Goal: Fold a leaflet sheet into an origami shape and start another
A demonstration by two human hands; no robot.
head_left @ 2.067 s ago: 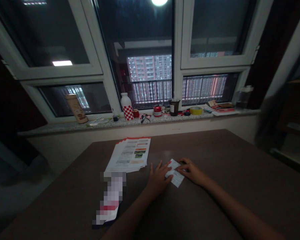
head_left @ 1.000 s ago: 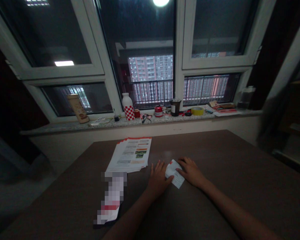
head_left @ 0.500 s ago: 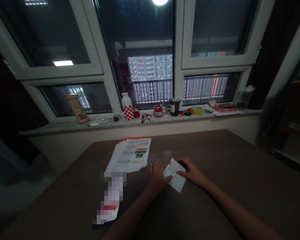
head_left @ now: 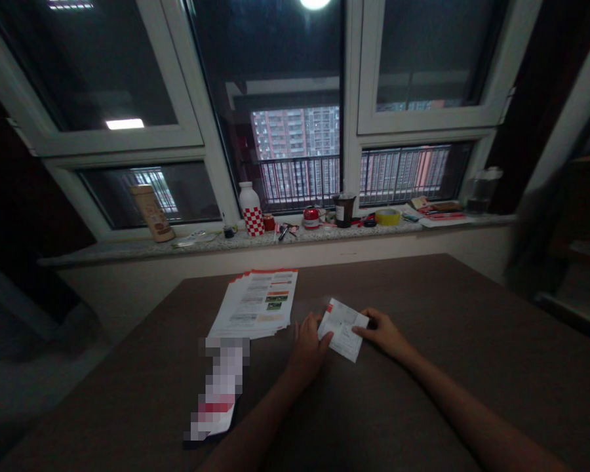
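A small folded sheet of paper (head_left: 343,330), white with a red mark at its upper left corner, is held between my two hands just above or on the brown table (head_left: 423,393). My left hand (head_left: 309,341) grips its left edge, thumb on top and fingers beneath or beside it. At the right edge, my right hand (head_left: 379,333) pinches it with the thumb on top; the fingertips underneath are hidden. Left of my hands lies a fanned stack of printed sheets (head_left: 255,305) with orange top edges.
A phone-like object (head_left: 219,387), its face blurred out, lies at the table's left front. On the windowsill (head_left: 201,247) behind stand a checkered bottle (head_left: 252,211), a tan tumbler (head_left: 152,214), a dark cup (head_left: 343,211) and a yellow tape roll (head_left: 387,217).
The folded paper has turned slightly and shifted a little away from me. My right hand's grip has slid to its right corner, and my left hand has moved slightly left.
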